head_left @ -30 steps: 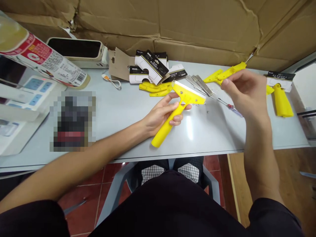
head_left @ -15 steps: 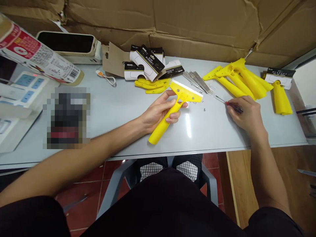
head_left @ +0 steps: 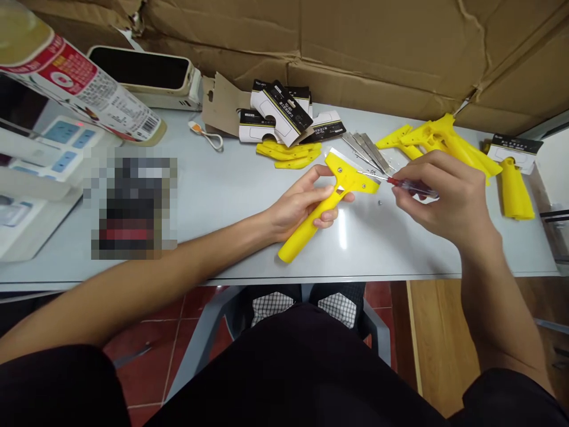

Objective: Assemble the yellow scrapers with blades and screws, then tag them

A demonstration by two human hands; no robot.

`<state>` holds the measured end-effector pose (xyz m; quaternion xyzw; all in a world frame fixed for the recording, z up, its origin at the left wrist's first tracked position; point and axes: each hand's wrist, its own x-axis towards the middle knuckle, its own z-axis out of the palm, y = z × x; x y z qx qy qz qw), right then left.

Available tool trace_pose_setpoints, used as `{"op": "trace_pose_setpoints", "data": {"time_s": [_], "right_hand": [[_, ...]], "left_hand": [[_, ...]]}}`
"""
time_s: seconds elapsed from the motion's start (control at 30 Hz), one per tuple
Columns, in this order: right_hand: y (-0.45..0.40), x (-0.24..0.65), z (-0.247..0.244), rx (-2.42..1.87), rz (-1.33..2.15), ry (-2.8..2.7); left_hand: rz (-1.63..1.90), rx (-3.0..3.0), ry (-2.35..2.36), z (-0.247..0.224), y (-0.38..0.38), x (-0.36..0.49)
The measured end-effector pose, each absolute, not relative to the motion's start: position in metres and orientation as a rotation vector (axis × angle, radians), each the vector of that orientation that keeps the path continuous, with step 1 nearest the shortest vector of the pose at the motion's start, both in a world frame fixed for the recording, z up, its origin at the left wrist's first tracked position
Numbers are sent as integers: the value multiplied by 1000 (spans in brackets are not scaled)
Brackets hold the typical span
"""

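Observation:
My left hand (head_left: pixel 306 207) is closed around the neck of a yellow scraper (head_left: pixel 306 231), its blade edge tilted up and away. Two screws show in the scraper's head. In my right hand (head_left: pixel 448 196) is a screwdriver (head_left: pixel 415 188) with a red and clear handle. Its thin shaft reaches over the scraper's head, the tip between the two screws; whether it touches cannot be made out. Behind the head lie several metal blades (head_left: pixel 367 149), and a small screw (head_left: pixel 380 203) rests on the table to the right.
Yellow scraper handles (head_left: pixel 471 145) are heaped at the back right, beside another carded handle (head_left: pixel 516 190). Yellow head pieces (head_left: pixel 288 155) lie before black-and-white packaging cards (head_left: pixel 284 112). A bottle (head_left: pixel 89 89), a phone (head_left: pixel 140 70) and a short cable (head_left: pixel 207 135) occupy the left. Cardboard (head_left: pixel 382 53) walls the back.
My right hand has risen and moved left, bringing the screwdriver from the tabletop over the scraper's head. My left hand still grips the scraper; the view has shifted slightly.

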<state>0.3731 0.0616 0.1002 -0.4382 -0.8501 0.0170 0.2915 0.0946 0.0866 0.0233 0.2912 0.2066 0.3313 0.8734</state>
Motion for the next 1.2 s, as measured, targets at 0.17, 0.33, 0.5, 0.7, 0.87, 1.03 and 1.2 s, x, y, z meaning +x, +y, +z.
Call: {"op": "trace_pose_setpoints", "data": {"time_s": [0.17,0.33,0.5,0.7,0.87,1.03,1.2], "right_hand": [[71,361,111,-1092,-28,-2362],[70,358,115,-1154,43,-2385],[70,354,115,-1139,69,-2404],[69,349,120,-1142,54,-2418],[69,346,126,-1134,8,-2418],[68,345,128,-1093,-23,-2441],[66,344,130,-1146,23,-2420]], "left_hand": [[694,616,423,24,88,94],[679,640,406,23,88,95],[686,641,404,22,87,96],[697,613,423,23,87,95],[689,625,416,23,87,96],[686,639,404,23,86,96],[699,642,390,24,87,96]]}}
